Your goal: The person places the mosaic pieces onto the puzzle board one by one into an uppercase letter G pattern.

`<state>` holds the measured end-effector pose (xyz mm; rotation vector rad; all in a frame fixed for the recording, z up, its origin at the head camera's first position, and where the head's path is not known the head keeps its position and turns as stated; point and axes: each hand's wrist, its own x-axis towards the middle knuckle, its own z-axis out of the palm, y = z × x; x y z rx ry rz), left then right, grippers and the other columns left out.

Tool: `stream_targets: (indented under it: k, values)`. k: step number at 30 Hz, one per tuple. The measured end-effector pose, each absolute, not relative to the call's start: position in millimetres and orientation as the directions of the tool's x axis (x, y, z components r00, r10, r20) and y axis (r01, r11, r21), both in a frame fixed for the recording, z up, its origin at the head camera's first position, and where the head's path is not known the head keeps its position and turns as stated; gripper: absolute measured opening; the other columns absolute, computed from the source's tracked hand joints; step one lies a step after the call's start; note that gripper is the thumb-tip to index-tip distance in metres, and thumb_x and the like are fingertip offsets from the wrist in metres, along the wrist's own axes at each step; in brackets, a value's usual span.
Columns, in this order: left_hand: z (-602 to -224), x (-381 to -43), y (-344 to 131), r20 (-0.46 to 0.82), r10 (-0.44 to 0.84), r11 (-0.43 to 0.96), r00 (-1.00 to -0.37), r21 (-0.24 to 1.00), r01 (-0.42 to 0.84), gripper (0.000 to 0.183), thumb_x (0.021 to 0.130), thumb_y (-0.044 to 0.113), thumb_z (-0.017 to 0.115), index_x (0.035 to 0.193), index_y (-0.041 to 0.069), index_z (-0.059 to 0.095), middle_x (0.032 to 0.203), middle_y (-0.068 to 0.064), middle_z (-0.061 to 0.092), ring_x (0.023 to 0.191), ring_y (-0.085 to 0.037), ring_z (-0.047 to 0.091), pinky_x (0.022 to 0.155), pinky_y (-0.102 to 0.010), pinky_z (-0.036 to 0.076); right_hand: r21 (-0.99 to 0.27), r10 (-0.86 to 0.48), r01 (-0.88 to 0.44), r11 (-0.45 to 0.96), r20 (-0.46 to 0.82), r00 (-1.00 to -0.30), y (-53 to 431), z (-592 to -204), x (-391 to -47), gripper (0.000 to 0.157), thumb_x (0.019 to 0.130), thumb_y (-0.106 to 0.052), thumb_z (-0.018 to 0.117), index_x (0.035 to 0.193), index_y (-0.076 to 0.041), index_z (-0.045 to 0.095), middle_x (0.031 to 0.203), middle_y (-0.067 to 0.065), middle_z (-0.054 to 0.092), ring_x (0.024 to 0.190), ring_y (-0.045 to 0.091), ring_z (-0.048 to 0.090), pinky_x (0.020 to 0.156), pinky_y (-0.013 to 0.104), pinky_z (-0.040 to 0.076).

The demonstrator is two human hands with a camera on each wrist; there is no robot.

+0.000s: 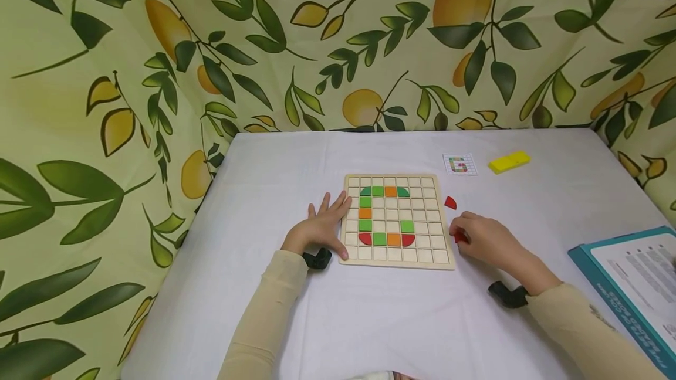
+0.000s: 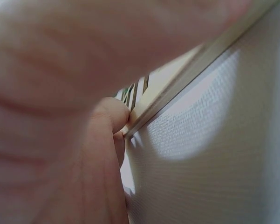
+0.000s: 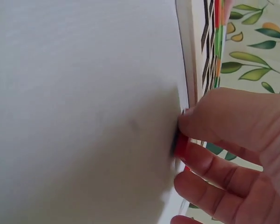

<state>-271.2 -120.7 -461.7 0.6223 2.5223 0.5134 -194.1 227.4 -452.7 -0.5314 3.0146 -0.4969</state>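
A square wooden grid board (image 1: 385, 213) lies on the white-covered table, with green, orange and red tiles set in it as a curved outline. My left hand (image 1: 320, 229) rests with spread fingers along the board's left edge, its thumb at the near left corner. Just off the right edge, my right hand (image 1: 487, 241) pinches a small red piece (image 3: 181, 145) between thumb and fingers, close over the cloth; the fingers partly hide its shape. Beyond that hand lies a loose red quarter-round tile (image 1: 450, 203), beside the board.
A small pattern card (image 1: 460, 164) showing a coloured G-like figure lies behind the board at the right, with a yellow block (image 1: 509, 162) beside it. A teal box (image 1: 628, 292) with a printed white panel occupies the table's right side. Leaf-patterned cloth (image 1: 296, 46) hangs behind.
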Motion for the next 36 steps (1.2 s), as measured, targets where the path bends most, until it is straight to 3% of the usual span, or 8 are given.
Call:
stream_targets:
  k: [8,19,28,36]
  values:
    - [-460,-269,-120,-0.372,0.509,0.828,-0.776,0.457,0.324,0.137,0.047,0.045,0.088,0.149,0.024,0.0,0.153,0.01,-0.015,0.137,-0.025,-0.023,0.103,-0.059,-0.014,-0.345,-0.328,-0.323,0.881,0.045,-0.944,209,-441,-217,0.015,0.073,-0.005,0.07,0.086,-0.01,0.063,0.081,0.002,0.053,0.066,0.016,0.047,0.057,0.028,0.04]
    - [-460,-267,-117,-0.369,0.506,0.829,-0.78,0.46,0.32,0.137,0.046,0.046,0.088,0.149,0.024,0.001,0.153,0.01,-0.015,0.137,-0.025,-0.023,0.103,-0.059,-0.013,-0.37,-0.445,-0.426,0.826,0.038,-0.895,167,-438,-250,0.014,0.076,-0.008,0.071,0.089,-0.012,0.065,0.085,-0.002,0.056,0.074,0.015,0.049,0.065,0.03,0.044]
    - [-458,-266,-118,-0.361,0.516,0.824,-0.777,0.457,0.335,0.136,0.047,0.045,0.088,0.149,0.023,0.001,0.153,0.009,-0.014,0.137,-0.026,-0.023,0.103,-0.06,-0.013,-0.429,-0.488,-0.432,0.794,-0.024,-0.873,158,-442,-259,0.01,0.079,-0.01,0.071,0.088,-0.014,0.067,0.084,-0.003,0.058,0.077,0.016,0.049,0.071,0.03,0.045]
    - [-456,-264,-119,-0.36,0.51,0.828,-0.781,0.453,0.331,0.137,0.046,0.044,0.089,0.149,0.023,0.002,0.154,0.008,-0.013,0.137,-0.027,-0.021,0.103,-0.06,-0.012,-0.447,-0.49,-0.423,0.788,-0.038,-0.871,154,-443,-261,0.016,0.079,-0.015,0.073,0.095,-0.012,0.07,0.092,-0.002,0.062,0.084,0.017,0.053,0.08,0.035,0.047]
